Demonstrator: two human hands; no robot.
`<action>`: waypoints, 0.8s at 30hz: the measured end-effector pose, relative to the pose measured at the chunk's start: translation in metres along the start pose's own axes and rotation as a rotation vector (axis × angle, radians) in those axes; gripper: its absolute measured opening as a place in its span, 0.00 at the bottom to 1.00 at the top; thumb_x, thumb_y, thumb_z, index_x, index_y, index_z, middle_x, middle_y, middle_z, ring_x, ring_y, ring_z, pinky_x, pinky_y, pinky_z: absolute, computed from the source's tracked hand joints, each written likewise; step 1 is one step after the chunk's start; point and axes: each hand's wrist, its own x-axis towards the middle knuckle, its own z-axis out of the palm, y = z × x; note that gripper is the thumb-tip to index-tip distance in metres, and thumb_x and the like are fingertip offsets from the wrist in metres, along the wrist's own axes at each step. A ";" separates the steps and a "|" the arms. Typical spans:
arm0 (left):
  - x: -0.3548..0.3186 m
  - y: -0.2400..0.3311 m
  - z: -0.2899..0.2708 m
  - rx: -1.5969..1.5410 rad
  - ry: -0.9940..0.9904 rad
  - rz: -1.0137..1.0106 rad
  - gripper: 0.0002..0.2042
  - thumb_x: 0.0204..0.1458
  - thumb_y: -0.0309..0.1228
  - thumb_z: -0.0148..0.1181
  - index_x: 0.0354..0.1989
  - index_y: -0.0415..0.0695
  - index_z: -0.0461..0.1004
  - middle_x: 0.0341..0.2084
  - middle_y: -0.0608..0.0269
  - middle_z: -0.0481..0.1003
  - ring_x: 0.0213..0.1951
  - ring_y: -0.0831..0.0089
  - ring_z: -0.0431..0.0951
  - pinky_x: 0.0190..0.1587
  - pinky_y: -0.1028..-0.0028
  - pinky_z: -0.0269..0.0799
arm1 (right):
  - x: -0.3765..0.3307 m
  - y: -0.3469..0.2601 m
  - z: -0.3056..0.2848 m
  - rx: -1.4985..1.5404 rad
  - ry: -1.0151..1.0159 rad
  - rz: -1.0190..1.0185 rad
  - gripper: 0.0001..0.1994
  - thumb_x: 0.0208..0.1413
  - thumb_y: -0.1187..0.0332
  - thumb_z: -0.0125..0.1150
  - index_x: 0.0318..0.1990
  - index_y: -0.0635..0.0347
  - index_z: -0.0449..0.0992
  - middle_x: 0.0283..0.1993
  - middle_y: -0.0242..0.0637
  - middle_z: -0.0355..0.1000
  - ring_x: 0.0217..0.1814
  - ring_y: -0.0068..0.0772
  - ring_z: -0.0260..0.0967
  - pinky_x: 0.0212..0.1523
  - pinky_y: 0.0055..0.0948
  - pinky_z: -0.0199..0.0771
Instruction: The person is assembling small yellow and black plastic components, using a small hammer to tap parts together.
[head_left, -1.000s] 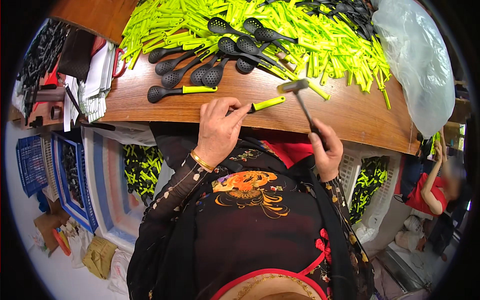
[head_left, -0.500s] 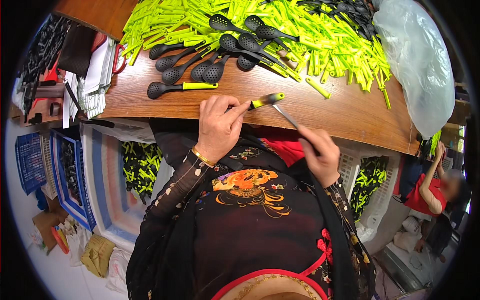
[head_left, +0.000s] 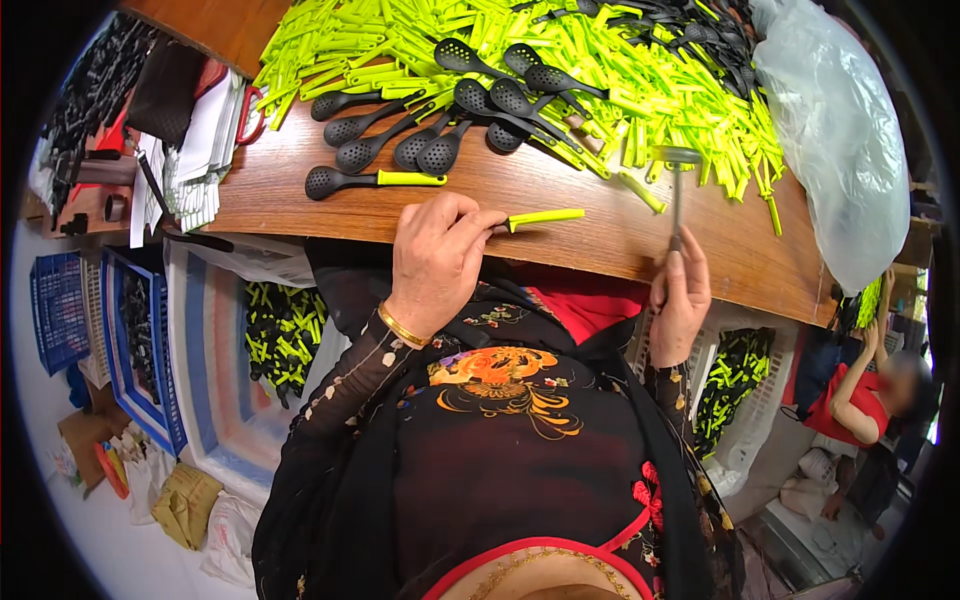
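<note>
My left hand (head_left: 437,262) is closed at the table's front edge, gripping a spoon with a lime-green handle (head_left: 546,216); its dark end is mostly hidden by my fingers. The green handle points to the right. In my right hand (head_left: 682,290) is a small hammer (head_left: 678,190), upright and blurred by motion, with its head near the far pile. Beyond my left hand lies a black perforated spoon (head_left: 340,181) with a green handle. A single loose green handle (head_left: 641,193) rests close to the hammer.
A big heap of green handles (head_left: 400,40) covers the back of the wooden table (head_left: 290,205), with several black perforated spoons (head_left: 365,150) before it. A clear plastic bag (head_left: 835,140) hangs at right. Lined baskets of green-black pieces (head_left: 283,330) stand below. Another person (head_left: 845,405) works at far right.
My right hand has lifted the hammer up and to the right, away from the green handle. The left hand keeps its grip, and the handle has tilted flatter.
</note>
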 end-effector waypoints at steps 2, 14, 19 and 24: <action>0.002 0.001 -0.006 0.018 0.018 0.022 0.12 0.53 0.22 0.68 0.46 0.47 0.84 0.37 0.67 0.74 0.41 0.65 0.77 0.46 0.63 0.66 | 0.005 0.005 -0.013 0.072 0.076 -0.012 0.21 0.74 0.72 0.57 0.72 0.60 0.71 0.41 0.29 0.75 0.23 0.10 0.56 0.20 0.14 0.53; -0.059 -0.033 -0.068 -0.078 0.176 -0.207 0.10 0.57 0.21 0.69 0.47 0.40 0.82 0.40 0.57 0.82 0.40 0.61 0.84 0.46 0.66 0.78 | 0.028 0.001 -0.049 0.093 0.252 0.094 0.30 0.73 0.70 0.61 0.79 0.53 0.61 0.62 0.33 0.78 0.44 0.17 0.74 0.32 0.19 0.73; -0.205 -0.156 -0.090 -0.302 0.815 -0.751 0.10 0.66 0.25 0.65 0.53 0.37 0.76 0.38 0.61 0.83 0.38 0.77 0.80 0.43 0.73 0.78 | 0.024 -0.013 -0.041 0.014 0.205 0.116 0.31 0.73 0.70 0.61 0.80 0.53 0.60 0.67 0.34 0.76 0.45 0.18 0.76 0.32 0.19 0.76; -0.442 -0.285 -0.086 -0.050 0.431 -1.415 0.19 0.61 0.27 0.66 0.60 0.35 0.74 0.40 0.52 0.84 0.40 0.65 0.85 0.46 0.70 0.79 | 0.035 -0.014 -0.035 -0.032 0.079 0.188 0.32 0.73 0.72 0.61 0.81 0.52 0.60 0.71 0.33 0.73 0.46 0.19 0.77 0.34 0.19 0.81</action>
